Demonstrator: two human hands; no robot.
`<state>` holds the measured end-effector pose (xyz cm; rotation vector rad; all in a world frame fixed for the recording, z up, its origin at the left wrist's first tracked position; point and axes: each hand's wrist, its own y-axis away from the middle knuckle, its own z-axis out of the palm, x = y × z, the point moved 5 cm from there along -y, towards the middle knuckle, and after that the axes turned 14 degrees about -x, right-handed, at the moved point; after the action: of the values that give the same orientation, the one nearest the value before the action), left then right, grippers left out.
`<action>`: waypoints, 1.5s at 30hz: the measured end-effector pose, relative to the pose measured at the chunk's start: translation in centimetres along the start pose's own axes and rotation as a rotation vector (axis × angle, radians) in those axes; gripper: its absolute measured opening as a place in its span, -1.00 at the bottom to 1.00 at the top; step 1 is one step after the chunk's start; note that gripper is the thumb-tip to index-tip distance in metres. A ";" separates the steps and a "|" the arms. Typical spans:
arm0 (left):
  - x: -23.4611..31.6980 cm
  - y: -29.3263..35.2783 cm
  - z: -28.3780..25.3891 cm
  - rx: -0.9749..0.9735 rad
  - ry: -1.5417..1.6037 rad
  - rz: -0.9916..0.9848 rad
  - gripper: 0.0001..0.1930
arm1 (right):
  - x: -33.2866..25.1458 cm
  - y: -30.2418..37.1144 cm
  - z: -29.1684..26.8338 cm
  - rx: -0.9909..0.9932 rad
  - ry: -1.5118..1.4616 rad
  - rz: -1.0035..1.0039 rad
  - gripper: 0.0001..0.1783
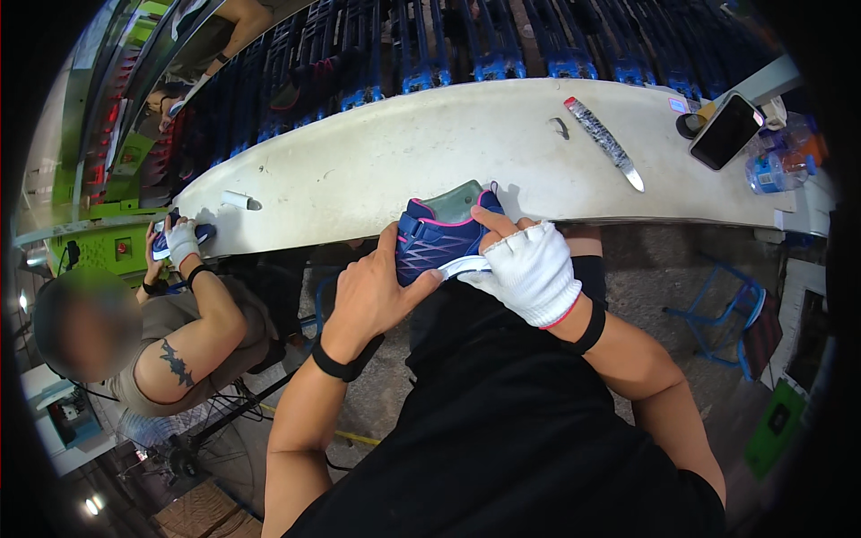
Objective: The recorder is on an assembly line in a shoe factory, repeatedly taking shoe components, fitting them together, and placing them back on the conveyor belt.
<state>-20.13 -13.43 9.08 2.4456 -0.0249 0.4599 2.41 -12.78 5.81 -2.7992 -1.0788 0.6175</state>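
While my bare left hand clamps the navy-and-pink mesh sneaker against the white tabletop edge for steadiness, my gloved right hand grip pinches its sole.

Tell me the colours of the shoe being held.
The shoe is dark blue with pink trim and a white sole, seen in the head view.

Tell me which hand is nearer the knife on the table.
Right. The gloved right hand grips the shoe below and left of the knife; the bare left hand sits farther left.
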 end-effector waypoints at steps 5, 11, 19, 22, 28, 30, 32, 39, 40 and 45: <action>3.0 0.1 -1.7 0.118 -0.112 0.037 0.04 | 0.5 0.3 0.1 0.054 -0.137 0.050 -0.45; 2.1 -0.2 -1.5 0.110 -0.090 0.035 0.04 | -0.1 0.2 -0.7 0.034 -0.071 0.057 -0.41; 9.5 5.7 -5.4 0.235 0.163 0.886 -0.18 | 3.7 5.7 -6.0 0.070 -0.208 0.280 0.01; 10.9 3.4 -0.6 0.559 0.299 1.083 -0.32 | 1.7 6.9 -12.0 0.210 -0.485 -0.030 0.15; 12.0 0.6 3.3 0.592 0.381 1.122 -0.41 | 1.1 6.0 -14.3 0.248 -0.403 -0.001 -0.07; 12.1 0.6 3.1 0.587 0.447 1.147 -0.45 | 1.2 6.1 -13.9 0.207 -0.413 0.036 -0.10; 11.9 0.7 3.2 0.556 0.493 1.157 -0.50 | 1.0 5.6 -13.8 0.209 -0.392 0.032 -0.10; 10.7 1.2 2.7 0.544 0.510 1.220 -0.59 | 1.5 3.7 -14.2 0.106 -0.421 -0.050 -0.06; 10.2 1.1 2.1 0.538 0.490 1.199 -0.58 | 2.0 3.5 -13.7 0.040 -0.481 -0.085 -0.03; 10.0 -0.2 0.1 0.200 0.430 1.138 -0.50 | 2.0 4.3 -12.1 0.168 -0.507 -0.178 -0.22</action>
<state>-10.69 -12.36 12.16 2.2368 -1.2639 1.5011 11.25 -13.90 15.33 -2.4237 -1.2583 1.3692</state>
